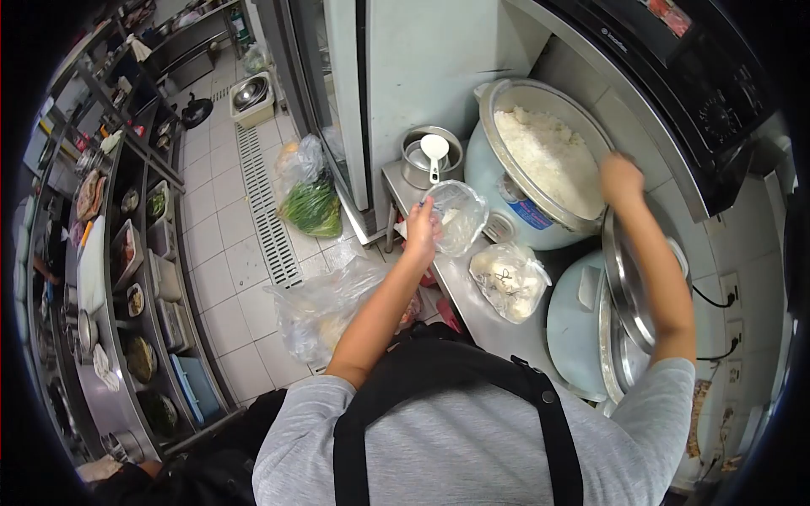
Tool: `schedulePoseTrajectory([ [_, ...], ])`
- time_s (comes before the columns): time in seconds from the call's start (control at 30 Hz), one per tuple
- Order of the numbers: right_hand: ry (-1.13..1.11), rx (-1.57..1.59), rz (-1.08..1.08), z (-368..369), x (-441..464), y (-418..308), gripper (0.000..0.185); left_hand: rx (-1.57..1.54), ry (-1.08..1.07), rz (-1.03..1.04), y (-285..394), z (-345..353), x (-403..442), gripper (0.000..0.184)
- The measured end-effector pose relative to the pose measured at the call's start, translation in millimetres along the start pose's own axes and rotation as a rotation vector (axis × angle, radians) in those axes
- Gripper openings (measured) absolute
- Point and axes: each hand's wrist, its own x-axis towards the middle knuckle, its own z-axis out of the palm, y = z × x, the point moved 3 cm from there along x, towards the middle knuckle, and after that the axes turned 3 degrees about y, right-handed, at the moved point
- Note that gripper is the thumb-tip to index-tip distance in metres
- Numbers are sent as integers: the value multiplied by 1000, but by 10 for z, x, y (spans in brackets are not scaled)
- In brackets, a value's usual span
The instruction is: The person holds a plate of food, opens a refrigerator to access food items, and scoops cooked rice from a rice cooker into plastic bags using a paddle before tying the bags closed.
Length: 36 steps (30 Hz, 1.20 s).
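Note:
My left hand (423, 226) is closed on the edge of a clear plastic bag (462, 221), held mouth up with some white rice in it. My right hand (622, 179) is curled at the right rim of a large rice cooker (510, 215) full of white rice (548, 152); what its fingers hold, if anything, is hidden. A knotted clear bag of rice (509, 281) lies on the steel counter (472, 295). Behind my left hand, a white scoop (434, 148) rests in a metal pot (418, 173).
A second cooker (578, 308) stands nearer me, with a metal lid (629, 287) leaning beside it under my right arm. A black appliance (675, 84) overhangs the back. Bags of greens (312, 207) and a large clear bag (325, 308) sit on the floor. Shelves (160, 278) line the left.

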Motion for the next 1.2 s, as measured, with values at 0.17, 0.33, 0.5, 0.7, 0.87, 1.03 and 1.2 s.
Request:
schedulePoseTrajectory([
  [0.17,5,720,-355,-363,198,-2043,28,-25,82,84,-99,-150,-104,21],
  [0.33,-274,712,-285,458,487,-3129,69,243,301,370,-174,-466,-222,30],
  [0.5,-357,654,-351,1038,789,-3382,42,175,222,494,-104,-639,-324,31],
  [0.7,-56,1092,-15,603,364,-2939,32,215,214,450,-52,-583,-322,32],
  [0.87,-328,1466,94,402,401,-2590,35,360,201,501,-65,-456,-261,35],
  [1.03,80,1145,-29,-121,801,-1456,34,658,290,707,-107,-418,-159,42],
  [1.2,-257,699,145,216,1053,-724,29,637,312,693,32,-290,-240,44],
])
